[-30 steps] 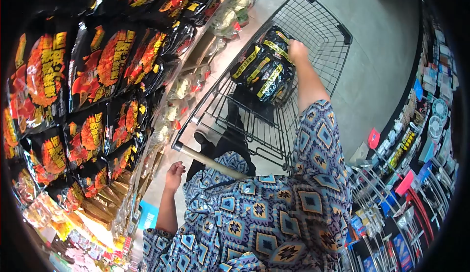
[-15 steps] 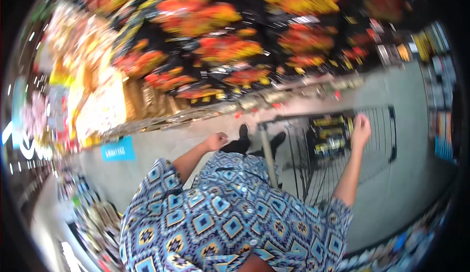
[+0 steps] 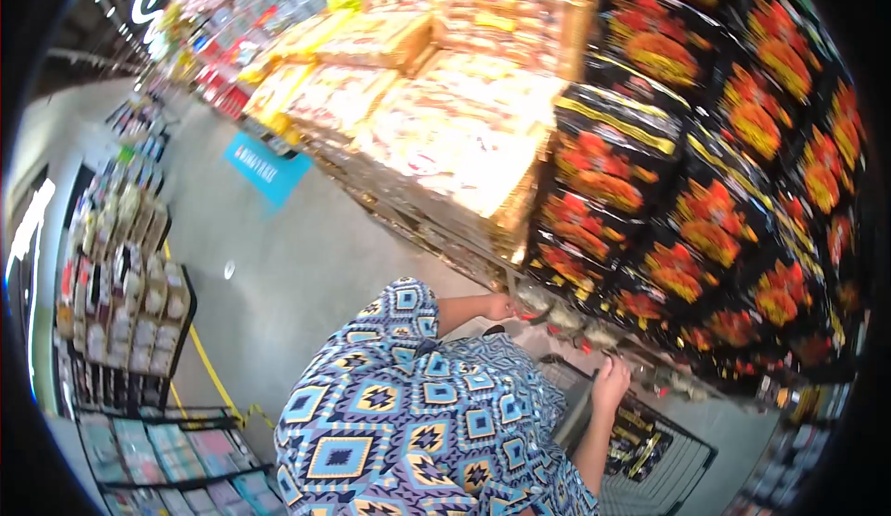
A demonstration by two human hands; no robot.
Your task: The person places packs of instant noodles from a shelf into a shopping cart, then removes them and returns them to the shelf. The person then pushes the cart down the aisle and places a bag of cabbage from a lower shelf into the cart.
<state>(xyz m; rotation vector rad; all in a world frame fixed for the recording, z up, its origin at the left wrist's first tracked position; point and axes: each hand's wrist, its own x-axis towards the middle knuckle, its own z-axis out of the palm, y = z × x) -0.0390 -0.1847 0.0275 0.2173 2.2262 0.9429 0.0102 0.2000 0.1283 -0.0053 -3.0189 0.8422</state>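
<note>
My left hand (image 3: 501, 307) is beside the lower edge of the display, close to small clear packages with red parts (image 3: 566, 319); its fingers are too small and blurred to make out a grip. My right hand (image 3: 611, 384) is raised over the near part of the shopping cart (image 3: 691, 465), fingers loosely apart and nothing visible in them. Black packs with yellow bands (image 3: 639, 437) lie inside the cart, partly behind my right forearm. Stacked black noodle packs with red and orange pictures (image 3: 710, 219) rise in front of both hands.
Left of the black packs are brightly lit boxes of packaged goods (image 3: 455, 126). A blue sign (image 3: 264, 171) hangs at the display's lower edge. Grey floor (image 3: 251, 256) with a yellow line stretches left, toward shelves of goods (image 3: 130, 303).
The view has swung left along the display, so the cart now shows at the lower right. My right hand has come away from the packs in the cart.
</note>
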